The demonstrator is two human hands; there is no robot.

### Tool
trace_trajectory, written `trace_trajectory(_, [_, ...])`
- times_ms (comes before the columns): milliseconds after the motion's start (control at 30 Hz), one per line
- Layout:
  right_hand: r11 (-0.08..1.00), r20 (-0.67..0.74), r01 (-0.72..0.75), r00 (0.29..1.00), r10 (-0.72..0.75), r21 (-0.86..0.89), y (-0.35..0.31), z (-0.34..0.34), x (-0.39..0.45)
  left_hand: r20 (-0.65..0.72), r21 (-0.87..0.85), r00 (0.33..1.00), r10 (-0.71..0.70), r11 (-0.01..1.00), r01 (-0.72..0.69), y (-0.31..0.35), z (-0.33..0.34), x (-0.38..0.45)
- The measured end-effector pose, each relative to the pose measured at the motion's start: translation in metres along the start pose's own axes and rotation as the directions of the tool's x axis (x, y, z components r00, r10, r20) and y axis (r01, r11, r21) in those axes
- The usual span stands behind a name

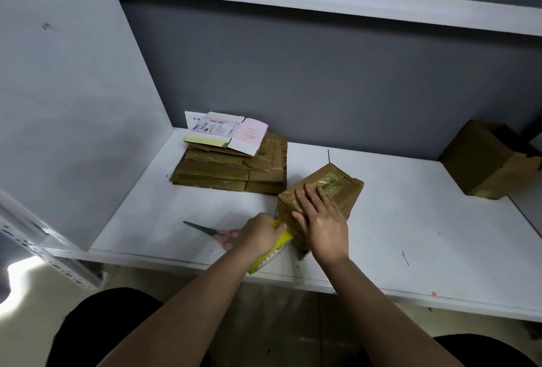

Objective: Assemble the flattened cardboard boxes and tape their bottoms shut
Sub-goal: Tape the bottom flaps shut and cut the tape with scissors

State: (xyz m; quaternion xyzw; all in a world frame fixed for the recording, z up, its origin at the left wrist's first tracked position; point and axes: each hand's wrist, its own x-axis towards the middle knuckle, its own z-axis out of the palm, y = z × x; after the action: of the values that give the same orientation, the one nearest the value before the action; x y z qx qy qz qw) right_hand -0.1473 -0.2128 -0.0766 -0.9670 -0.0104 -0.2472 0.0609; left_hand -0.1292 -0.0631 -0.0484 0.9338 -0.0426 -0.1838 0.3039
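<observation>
- Scissors [211,232]: handles partly hidden behind the left hand [260,232].
- Yellow tape dispenser [272,252]: mostly covered by that hand.
- Label print on the flattened white carton [223,132]: illegible.
- Assembled box [489,158] at the right: cut by the frame edge.

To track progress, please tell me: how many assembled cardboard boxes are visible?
2: one box under the right hand, one box at the table's far right. Others may be out of view.

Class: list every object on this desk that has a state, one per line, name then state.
Box: assembled, being taped, right hand flat on it.
Tape dispenser: gripped by left hand.
Scissors: closed, lying flat.
Stack of boxes: flattened.
Far box: assembled.
</observation>
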Motion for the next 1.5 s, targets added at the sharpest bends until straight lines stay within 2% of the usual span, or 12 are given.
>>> trace_trajectory(100, [1.000,0.016,-0.017,1.000,0.017,0.019,-0.001,0.000,0.001,-0.051,0.059,0.999,-0.019,0.998,0.022,-0.002,0.003,-0.009])
trace_trajectory(267, [0.999,0.039,-0.033,0.999,0.031,0.038,-0.002,-0.001,0.000,0.044,-0.278,0.998,-0.054,0.959,0.064,-0.012,0.010,-0.014])
trace_trajectory(400, [0.997,0.042,-0.055,0.998,0.052,0.058,-0.004,-0.002,0.000,0.077,-0.511,0.996,-0.053,0.856,0.085,-0.016,0.013,-0.013])
trace_trajectory(600, [0.990,0.061,-0.089,0.995,0.082,0.111,-0.007,-0.004,0.001,0.126,-0.597,0.992,0.017,0.800,0.063,-0.016,0.004,-0.021])
trace_trajectory(900, [0.902,0.292,-0.230,0.949,0.123,0.366,-0.004,-0.037,0.005,0.132,-0.316,0.987,0.089,0.948,-0.043,-0.025,-0.002,-0.017])
trace_trajectory(1033, [0.908,0.279,-0.249,0.948,0.156,0.337,-0.007,-0.048,0.016,-0.046,-0.213,0.990,0.135,0.967,-0.141,-0.038,-0.017,0.000])
trace_trajectory(1100, [0.945,0.179,-0.185,0.974,0.140,0.268,-0.016,-0.048,0.024,-0.170,0.001,0.972,0.162,0.986,-0.164,-0.047,-0.036,0.003])
trace_trajectory(1167, [0.976,0.063,-0.052,0.997,0.039,0.210,-0.033,-0.044,0.033,-0.285,0.261,0.934,0.215,0.955,-0.140,-0.058,-0.058,0.003])
trace_trajectory(1233, [0.980,0.064,0.072,0.994,-0.086,0.188,-0.057,-0.037,0.040,-0.345,0.440,0.896,0.278,0.891,-0.107,-0.074,-0.076,0.002])
trace_trajectory(1333, [0.970,0.268,0.167,0.940,-0.210,0.175,-0.091,-0.016,0.044,-0.310,0.593,0.903,0.296,0.803,-0.060,-0.100,-0.092,0.001])
trace_trajectory(1433, [0.960,0.510,0.270,0.817,-0.270,0.075,-0.119,0.017,0.044,-0.267,0.669,0.914,0.304,0.741,-0.051,-0.123,-0.096,0.003])
trace_trajectory(1500, [0.946,0.588,0.323,0.763,-0.268,0.011,-0.133,0.038,0.042,-0.254,0.695,0.914,0.318,0.717,-0.056,-0.135,-0.097,0.004])
